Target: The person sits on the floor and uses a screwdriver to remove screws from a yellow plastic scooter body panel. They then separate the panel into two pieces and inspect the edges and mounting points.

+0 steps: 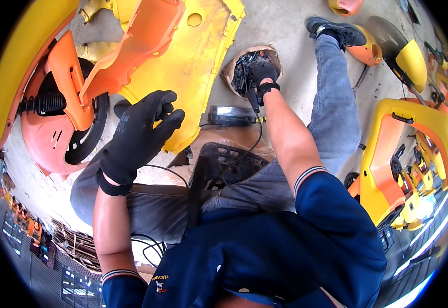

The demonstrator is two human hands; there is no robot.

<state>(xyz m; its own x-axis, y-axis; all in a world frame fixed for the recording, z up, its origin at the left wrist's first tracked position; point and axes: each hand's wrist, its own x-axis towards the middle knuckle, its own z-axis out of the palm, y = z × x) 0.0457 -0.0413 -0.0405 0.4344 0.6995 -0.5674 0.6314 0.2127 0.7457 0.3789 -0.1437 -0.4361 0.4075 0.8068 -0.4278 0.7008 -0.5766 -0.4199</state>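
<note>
My left hand [144, 136], in a black glove, is raised over my leg beside a large yellow plastic panel [193, 56]. Its fingers are loosely bent and apart, with nothing between them. My right hand [266, 72], also gloved in black, reaches into an open brown paper bag [280, 56] on the floor. Small dark pieces, apparently screws or clips [243, 72], fill the bag. The fingers of that hand are hidden among them. A black strap [268, 87] circles my right wrist, next to a small black device [255, 100] with a cable.
Left of the panel lie an orange plastic part [126, 56] and a pink-orange fender [47, 131] by a wheel. A round black container [229, 115] stands near the bag. Black crate-like plastic [224, 161] is between my legs. Yellow-orange scooter bodywork [378, 159] stands at right.
</note>
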